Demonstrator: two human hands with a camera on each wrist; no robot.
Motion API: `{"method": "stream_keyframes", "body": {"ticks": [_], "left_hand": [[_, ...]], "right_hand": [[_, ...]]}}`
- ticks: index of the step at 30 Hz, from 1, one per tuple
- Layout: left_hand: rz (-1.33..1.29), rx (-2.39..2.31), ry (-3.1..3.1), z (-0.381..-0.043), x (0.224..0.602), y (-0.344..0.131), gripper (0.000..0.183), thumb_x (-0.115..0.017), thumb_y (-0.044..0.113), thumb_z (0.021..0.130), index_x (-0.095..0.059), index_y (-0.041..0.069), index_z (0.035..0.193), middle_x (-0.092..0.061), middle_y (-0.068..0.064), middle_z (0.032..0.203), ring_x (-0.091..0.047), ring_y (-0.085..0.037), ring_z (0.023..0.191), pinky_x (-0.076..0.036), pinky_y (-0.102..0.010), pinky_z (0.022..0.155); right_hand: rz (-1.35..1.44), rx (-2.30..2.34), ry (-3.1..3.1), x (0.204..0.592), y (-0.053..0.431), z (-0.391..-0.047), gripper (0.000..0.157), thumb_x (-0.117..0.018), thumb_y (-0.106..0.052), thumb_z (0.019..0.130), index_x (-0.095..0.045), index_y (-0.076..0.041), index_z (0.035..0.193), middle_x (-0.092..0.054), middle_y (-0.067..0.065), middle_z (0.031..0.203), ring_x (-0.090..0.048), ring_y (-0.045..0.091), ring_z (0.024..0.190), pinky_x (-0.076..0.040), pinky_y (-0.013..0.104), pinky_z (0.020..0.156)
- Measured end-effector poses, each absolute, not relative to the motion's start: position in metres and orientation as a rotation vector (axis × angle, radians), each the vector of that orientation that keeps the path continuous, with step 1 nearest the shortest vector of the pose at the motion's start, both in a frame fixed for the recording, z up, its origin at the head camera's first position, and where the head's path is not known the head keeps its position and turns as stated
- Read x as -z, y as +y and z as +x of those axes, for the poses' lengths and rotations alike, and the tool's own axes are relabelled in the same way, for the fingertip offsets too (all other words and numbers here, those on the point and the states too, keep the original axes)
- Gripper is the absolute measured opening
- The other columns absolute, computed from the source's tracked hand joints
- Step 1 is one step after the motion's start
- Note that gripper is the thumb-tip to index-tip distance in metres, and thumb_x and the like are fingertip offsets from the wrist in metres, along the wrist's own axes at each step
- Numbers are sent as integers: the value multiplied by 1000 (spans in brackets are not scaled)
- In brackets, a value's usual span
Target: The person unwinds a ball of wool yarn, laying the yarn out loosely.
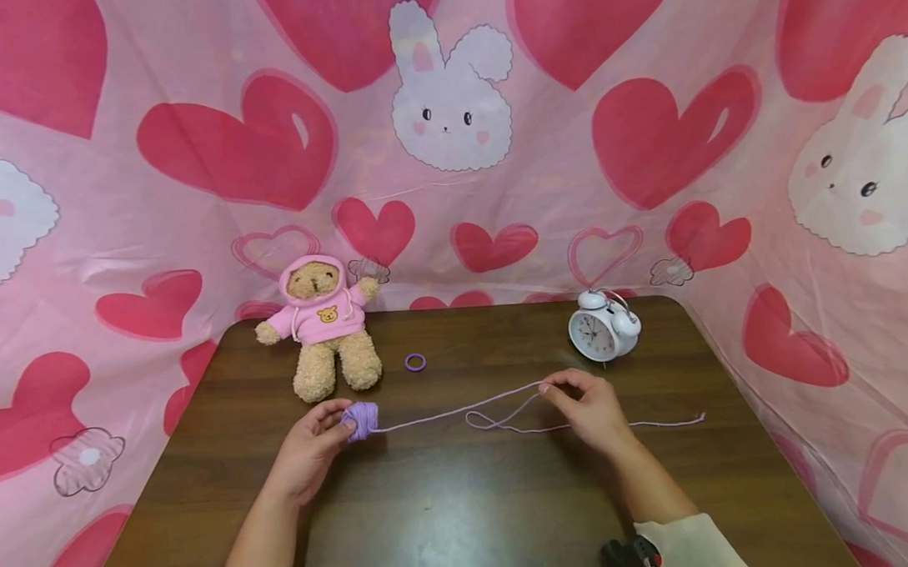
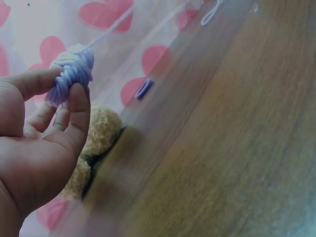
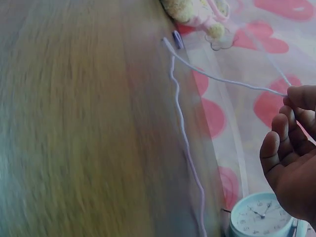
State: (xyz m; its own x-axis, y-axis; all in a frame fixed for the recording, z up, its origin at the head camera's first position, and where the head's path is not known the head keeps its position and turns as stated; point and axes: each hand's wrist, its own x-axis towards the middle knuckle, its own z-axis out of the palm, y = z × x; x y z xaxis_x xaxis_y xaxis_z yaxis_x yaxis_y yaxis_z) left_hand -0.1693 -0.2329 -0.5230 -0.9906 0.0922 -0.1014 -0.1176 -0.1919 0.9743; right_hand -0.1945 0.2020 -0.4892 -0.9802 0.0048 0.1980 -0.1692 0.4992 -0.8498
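My left hand (image 1: 310, 449) pinches a small wound bundle of lilac yarn (image 1: 364, 421) between thumb and fingertips, held up over the table. From the bundle a strand (image 1: 444, 415) runs nearly straight to my right hand (image 1: 595, 408), whose thumb and forefinger pinch it. Past that pinch the yarn drops to the table, bends in a narrow loop (image 1: 475, 418), and its loose tail (image 1: 665, 424) lies off to the right beneath the right wrist. In the left wrist view the bundle (image 2: 74, 71) shows strands wrapped crosswise. The right wrist view shows the other right fingers (image 3: 276, 138) loosely bent.
A teddy bear (image 1: 328, 321) in a pink hoodie sits at the back left of the brown table (image 1: 432, 518). Beside it lies a purple ring (image 1: 415, 362). A white twin-bell alarm clock (image 1: 602, 328) stands at the back right. Pink heart-print cloth (image 1: 541, 189) hangs behind.
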Motion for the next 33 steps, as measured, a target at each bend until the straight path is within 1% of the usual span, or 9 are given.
{"method": "stream_keyframes", "body": {"ticks": [3,7,12,18,26,33], "left_hand": [[-36,-2325,1906,-169,523,-236,31,-63,-5,98,-53,1,126,-66,-5,108,-65,-15,96,-55,-28,84],[-33,-2322,1914,-168,524,-239,29,-63,-4,98,-54,4,125,-67,-3,108,-66,-14,96,-55,-28,85],[-41,-2312,1919,-168,523,-243,29,-63,-3,98,-55,3,125,-67,-3,107,-66,-13,95,-55,-27,85],[-53,-2287,1928,-167,520,-246,32,-65,-1,99,-53,0,128,-66,-6,111,-65,-16,98,-54,-28,87],[-52,-2274,1938,-166,520,-252,31,-64,-1,99,-53,2,128,-66,-4,110,-65,-15,99,-54,-29,87],[-51,-2285,1950,-165,520,-258,29,-63,-1,99,-54,3,127,-66,-2,111,-64,-13,99,-54,-28,86]], "right_hand": [[134,-1473,-2563,486,209,-193,10,-80,-22,92,-79,-14,98,-76,-1,95,-63,15,87,-48,25,77],[99,-1417,-2582,484,219,-193,10,-79,-25,93,-79,-15,98,-76,-1,98,-63,15,90,-48,24,79],[45,-1403,-2583,481,230,-191,14,-78,-26,95,-79,-13,100,-77,1,100,-62,12,91,-46,20,79],[10,-1395,-2572,478,243,-188,18,-77,-28,95,-79,-12,103,-78,2,99,-62,7,88,-45,18,77],[-20,-1316,-2593,479,262,-185,19,-77,-30,96,-78,-12,104,-77,1,97,-62,6,89,-45,17,77],[-46,-1294,-2562,478,279,-181,19,-77,-27,95,-78,-9,102,-75,-2,92,-62,2,83,-47,16,72]]}}
